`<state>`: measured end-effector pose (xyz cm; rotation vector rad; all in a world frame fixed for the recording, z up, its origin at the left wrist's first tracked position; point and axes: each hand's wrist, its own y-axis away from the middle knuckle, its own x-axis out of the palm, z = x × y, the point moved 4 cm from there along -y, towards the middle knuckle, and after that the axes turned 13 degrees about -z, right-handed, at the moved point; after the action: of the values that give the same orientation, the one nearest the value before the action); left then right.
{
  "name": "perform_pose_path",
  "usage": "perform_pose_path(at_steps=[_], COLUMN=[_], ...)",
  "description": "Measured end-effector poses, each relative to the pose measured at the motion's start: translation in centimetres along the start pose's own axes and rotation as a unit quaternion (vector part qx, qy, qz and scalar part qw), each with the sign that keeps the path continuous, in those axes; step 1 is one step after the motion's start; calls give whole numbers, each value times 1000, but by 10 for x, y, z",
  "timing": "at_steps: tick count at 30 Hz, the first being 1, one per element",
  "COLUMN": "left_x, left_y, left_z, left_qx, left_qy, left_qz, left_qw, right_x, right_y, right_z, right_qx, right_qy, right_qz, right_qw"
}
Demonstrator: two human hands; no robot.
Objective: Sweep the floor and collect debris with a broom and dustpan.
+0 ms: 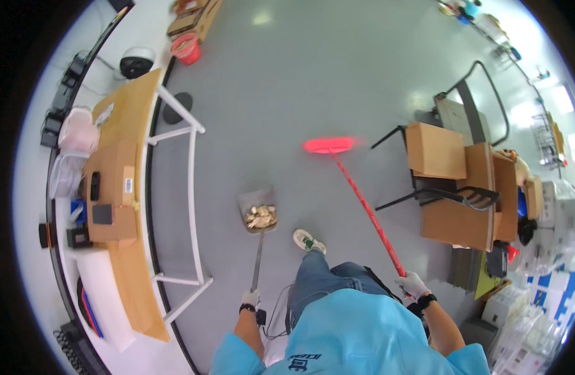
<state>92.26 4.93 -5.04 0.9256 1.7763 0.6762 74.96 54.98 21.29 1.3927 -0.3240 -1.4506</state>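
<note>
Broom [365, 206] slants forward-left over the floor [268, 119] from the right hand [414, 285], fingers clamped on its handle — its head ahead and right of the dustpan [255, 197] the left hand [251, 297] likewise grips.

- Broom [328, 145], red; handle in right grip [414, 285], white-gloved.
- Dustpan [255, 199], grey, long-handled, pale debris [261, 217] inside; handle in left grip [251, 298], white-gloved.
- Tabletop [132, 290], wooden, at left, bearing cardboard box [115, 165].
- Bucket [186, 50], red, beyond tabletop.
</note>
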Motion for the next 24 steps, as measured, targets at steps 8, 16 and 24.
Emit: perform_pose_path(at_steps=[8,16,24], left_x=[-7,-7,18], left_y=[4,-42,-74], left_z=[-70,-159,-294], left_qx=[-36,-113,61], left_qy=[-2,169,24], left_qz=[49,63,143], left_qw=[998,977,987], right_x=[19,41,159], right_y=[-13,-17,77], right_z=[9,-4,-199], right_qx=[2,8,82], right_qy=[14,33,-15], right_qz=[-23,-113,-191], right_qw=[1000,993,978])
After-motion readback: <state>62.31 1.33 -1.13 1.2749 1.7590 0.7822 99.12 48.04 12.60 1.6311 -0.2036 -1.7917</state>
